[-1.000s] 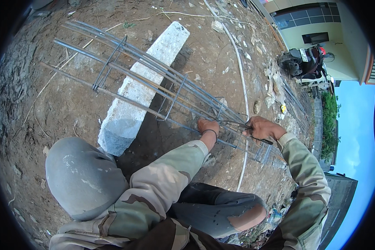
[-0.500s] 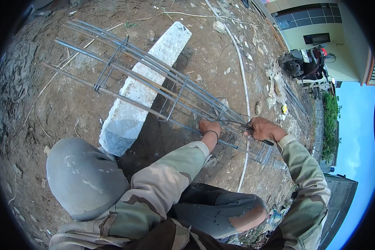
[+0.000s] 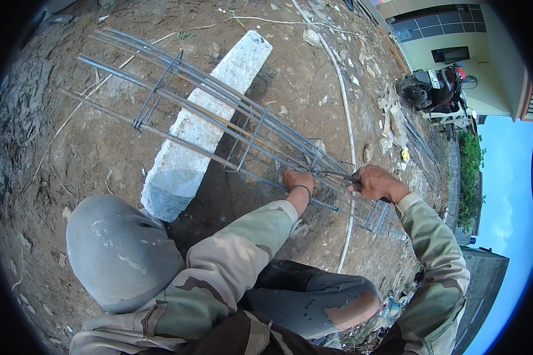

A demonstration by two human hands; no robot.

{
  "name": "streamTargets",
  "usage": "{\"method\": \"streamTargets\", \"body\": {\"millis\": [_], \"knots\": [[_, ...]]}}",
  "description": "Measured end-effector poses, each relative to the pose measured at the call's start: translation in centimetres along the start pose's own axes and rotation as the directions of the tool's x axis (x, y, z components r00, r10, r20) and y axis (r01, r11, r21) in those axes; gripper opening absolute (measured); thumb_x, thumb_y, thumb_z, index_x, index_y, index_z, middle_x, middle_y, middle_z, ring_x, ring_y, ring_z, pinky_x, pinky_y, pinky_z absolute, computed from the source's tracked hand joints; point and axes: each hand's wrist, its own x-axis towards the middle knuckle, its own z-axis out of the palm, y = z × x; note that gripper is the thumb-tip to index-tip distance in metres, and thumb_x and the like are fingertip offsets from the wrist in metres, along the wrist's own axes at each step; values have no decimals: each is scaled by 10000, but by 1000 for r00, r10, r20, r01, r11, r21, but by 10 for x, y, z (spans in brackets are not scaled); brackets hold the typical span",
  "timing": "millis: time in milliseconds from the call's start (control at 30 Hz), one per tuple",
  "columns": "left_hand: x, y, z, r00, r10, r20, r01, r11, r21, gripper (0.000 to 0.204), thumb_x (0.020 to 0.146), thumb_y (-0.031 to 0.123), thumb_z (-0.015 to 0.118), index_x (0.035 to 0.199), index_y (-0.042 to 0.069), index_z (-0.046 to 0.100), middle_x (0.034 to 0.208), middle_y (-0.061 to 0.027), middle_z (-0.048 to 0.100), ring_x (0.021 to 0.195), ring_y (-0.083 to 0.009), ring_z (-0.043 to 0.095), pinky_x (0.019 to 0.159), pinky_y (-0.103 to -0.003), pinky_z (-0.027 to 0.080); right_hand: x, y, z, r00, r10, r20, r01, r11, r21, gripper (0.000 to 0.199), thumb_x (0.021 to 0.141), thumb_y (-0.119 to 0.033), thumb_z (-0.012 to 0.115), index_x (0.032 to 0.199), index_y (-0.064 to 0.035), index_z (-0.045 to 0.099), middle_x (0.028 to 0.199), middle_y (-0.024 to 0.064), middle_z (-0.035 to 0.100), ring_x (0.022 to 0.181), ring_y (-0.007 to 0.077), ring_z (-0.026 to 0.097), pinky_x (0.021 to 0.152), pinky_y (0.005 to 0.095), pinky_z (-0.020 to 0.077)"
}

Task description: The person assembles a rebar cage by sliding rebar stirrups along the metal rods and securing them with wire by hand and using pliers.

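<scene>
A long rebar cage (image 3: pixel 213 123), made of several steel bars with square stirrups (image 3: pixel 251 140), slants across the middle from upper left to lower right. My right hand (image 3: pixel 378 183) is closed around the handles of a pair of pincers (image 3: pixel 337 175). The pincers' jaws reach left to a stirrup on the cage, right beside my left hand. My left hand (image 3: pixel 298 179), with a dark band at the wrist, is closed on the cage at that stirrup. Its fingertips are partly hidden, and any wire at the jaws is too small to make out.
A rough pale concrete post (image 3: pixel 183 148) lies under the cage on bare soil. Beyond my hands a white hose (image 3: pixel 344 94) runs over the ground. Stone rubble (image 3: pixel 391 127), a parked motorbike (image 3: pixel 435 89) and a house wall (image 3: pixel 485 71) stand to the right. My knees are close below.
My right hand has shifted very slightly on the pincers, and the lower handle end shows less beneath it. My left hand and the cage have stayed in place.
</scene>
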Motion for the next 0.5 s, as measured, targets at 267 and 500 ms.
{"method": "streamTargets", "body": {"millis": [267,500], "knots": [[0,-3,2,999,34,9,-33,998,-56,244,816,-34,635,1048,-41,558,982,-222,653,938,-313,697,793,-395,531,0,-18,-19,997,60,45,-61,998,19,468,922,-414,701,857,49,674,868,252,670,899,403,673,811,469,526],[1,2,2,998,-50,45,54,994,-99,243,793,-53,643,1026,-48,574,1004,-224,662,985,-333,688,832,-401,524,1,-28,-31,889,121,442,-339,823,456,308,818,-127,810,973,98,667,746,132,654,616,251,678,567,383,536]]}}
